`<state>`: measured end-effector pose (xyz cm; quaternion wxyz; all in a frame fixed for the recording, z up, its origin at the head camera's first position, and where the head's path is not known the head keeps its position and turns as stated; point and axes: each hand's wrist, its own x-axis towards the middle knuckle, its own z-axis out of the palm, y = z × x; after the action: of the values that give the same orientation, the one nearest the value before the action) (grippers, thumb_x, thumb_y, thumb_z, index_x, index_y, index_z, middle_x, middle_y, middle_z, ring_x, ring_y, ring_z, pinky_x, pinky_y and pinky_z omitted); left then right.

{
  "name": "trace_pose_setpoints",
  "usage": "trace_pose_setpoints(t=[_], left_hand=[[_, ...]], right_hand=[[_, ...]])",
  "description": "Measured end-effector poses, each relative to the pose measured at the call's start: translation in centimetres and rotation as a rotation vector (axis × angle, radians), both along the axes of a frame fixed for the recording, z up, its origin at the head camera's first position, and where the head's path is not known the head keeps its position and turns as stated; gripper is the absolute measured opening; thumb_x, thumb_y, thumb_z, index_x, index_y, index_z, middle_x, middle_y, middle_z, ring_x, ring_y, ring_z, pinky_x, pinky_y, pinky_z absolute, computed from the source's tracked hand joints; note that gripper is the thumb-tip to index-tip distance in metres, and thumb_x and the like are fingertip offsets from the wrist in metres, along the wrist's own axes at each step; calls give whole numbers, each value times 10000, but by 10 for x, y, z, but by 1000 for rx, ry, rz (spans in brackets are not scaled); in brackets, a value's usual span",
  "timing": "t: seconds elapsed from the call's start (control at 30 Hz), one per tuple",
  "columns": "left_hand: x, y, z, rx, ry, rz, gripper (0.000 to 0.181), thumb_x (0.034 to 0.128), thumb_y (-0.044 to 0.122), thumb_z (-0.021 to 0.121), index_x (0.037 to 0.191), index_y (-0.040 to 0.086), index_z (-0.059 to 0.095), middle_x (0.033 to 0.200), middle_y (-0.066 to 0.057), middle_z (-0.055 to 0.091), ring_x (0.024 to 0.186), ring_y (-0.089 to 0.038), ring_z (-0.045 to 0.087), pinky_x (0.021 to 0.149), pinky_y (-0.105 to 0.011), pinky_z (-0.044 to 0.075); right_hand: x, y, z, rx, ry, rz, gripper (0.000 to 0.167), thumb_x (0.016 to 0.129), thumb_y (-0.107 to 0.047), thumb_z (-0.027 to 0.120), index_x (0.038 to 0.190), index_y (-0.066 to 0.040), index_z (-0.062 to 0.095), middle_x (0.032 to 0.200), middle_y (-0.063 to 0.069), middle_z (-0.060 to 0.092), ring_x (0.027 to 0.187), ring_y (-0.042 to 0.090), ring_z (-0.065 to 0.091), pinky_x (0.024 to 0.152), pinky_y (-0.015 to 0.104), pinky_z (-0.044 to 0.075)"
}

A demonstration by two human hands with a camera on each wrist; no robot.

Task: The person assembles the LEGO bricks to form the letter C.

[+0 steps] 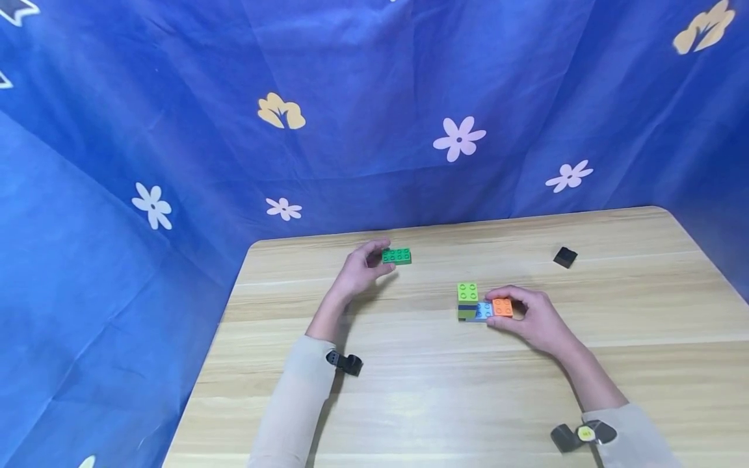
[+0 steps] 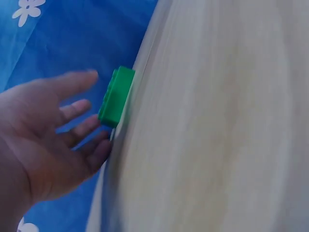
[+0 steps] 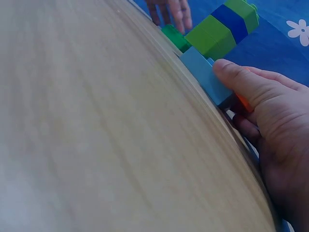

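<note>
My left hand [image 1: 359, 272] is spread around the left end of a green toy building brick [image 1: 396, 255], its thumb and fingers apart. In the left wrist view a gap shows between most of the fingers and that green brick [image 2: 117, 96]. An orange brick [image 1: 502, 307] is pinched between the thumb and fingers of my right hand [image 1: 541, 322]. It adjoins a light blue brick [image 1: 484, 311], whose left end bears a small stack of lime green bricks [image 1: 467, 292] with a dark blue brick [image 3: 230, 22] between them. My right fingers partly hide the orange one.
A small black piece [image 1: 565, 257] lies on the wooden table [image 1: 421, 390], behind and to the right of my right hand. Beyond the table's back edge hangs a blue cloth [image 1: 363, 156] printed with flowers. Each sleeve carries a black wrist strap.
</note>
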<state>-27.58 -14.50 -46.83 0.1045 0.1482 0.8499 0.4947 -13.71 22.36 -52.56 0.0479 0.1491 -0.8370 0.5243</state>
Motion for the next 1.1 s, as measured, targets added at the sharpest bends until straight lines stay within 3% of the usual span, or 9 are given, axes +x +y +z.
trace_pose_setpoints(t=[0.2, 0.37, 0.5, 0.63, 0.73, 0.87, 0.97, 1.1], left_hand=[[-2, 7, -11, -48, 73, 62, 480, 926, 20, 797, 1384, 19, 653, 1424, -161, 640, 1297, -323, 619, 1132, -410, 499], [-1, 10, -13, -92, 104, 93, 404, 917, 25, 811, 1305, 21, 698, 1325, -158, 692, 1158, -304, 663, 1023, -414, 559], [3, 14, -9, -62, 123, 79, 379, 931, 86, 819, 1294, 39, 719, 1266, -133, 724, 1073, -269, 693, 946, -386, 594], [15, 29, 9, 27, 139, 13, 395, 938, 121, 821, 1314, 59, 719, 1223, -128, 739, 1041, -265, 716, 901, -350, 619], [33, 51, 28, 118, 153, -63, 399, 931, 106, 823, 1314, 61, 719, 1195, -134, 743, 1007, -277, 730, 873, -335, 630], [60, 80, 47, 178, 248, -205, 385, 927, 91, 824, 1297, 48, 724, 1227, -111, 740, 1015, -251, 721, 872, -342, 633], [75, 95, 51, 151, 315, -289, 379, 935, 108, 822, 1296, 51, 726, 1272, -78, 732, 1077, -201, 703, 898, -318, 624], [85, 106, 47, 108, 327, -342, 393, 940, 120, 816, 1312, 51, 714, 1280, -60, 727, 1096, -162, 698, 919, -258, 601]], right_hand=[[0, -2, 2, 5, 7, -9, 414, 832, -189, 929, 1210, -214, 763, 1241, -9, 752, 1101, 83, 658, 870, 146, 531], [2, -4, 2, 24, 9, -19, 433, 813, -195, 942, 1207, -216, 764, 1239, -8, 755, 1082, 100, 662, 852, 149, 538], [4, -3, 1, 27, 12, -23, 437, 806, -197, 947, 1203, -225, 765, 1230, -22, 757, 1093, 95, 662, 861, 140, 534], [2, -2, 1, 19, 11, -10, 437, 817, -207, 939, 1216, -217, 762, 1235, -24, 755, 1111, 80, 656, 883, 129, 526], [2, -2, 1, 9, 7, -4, 438, 821, -200, 936, 1222, -193, 761, 1237, -17, 754, 1114, 70, 652, 890, 128, 525], [1, -2, 2, 21, 6, -3, 437, 825, -210, 934, 1226, -189, 760, 1236, -15, 754, 1117, 109, 660, 887, 143, 526], [2, -2, 3, 54, 4, -11, 436, 832, -244, 930, 1230, -215, 757, 1246, -30, 749, 1149, 165, 661, 913, 146, 506], [2, -2, 4, 81, -5, -18, 437, 844, -276, 922, 1240, -205, 751, 1246, -24, 747, 1167, 205, 663, 939, 148, 502]])
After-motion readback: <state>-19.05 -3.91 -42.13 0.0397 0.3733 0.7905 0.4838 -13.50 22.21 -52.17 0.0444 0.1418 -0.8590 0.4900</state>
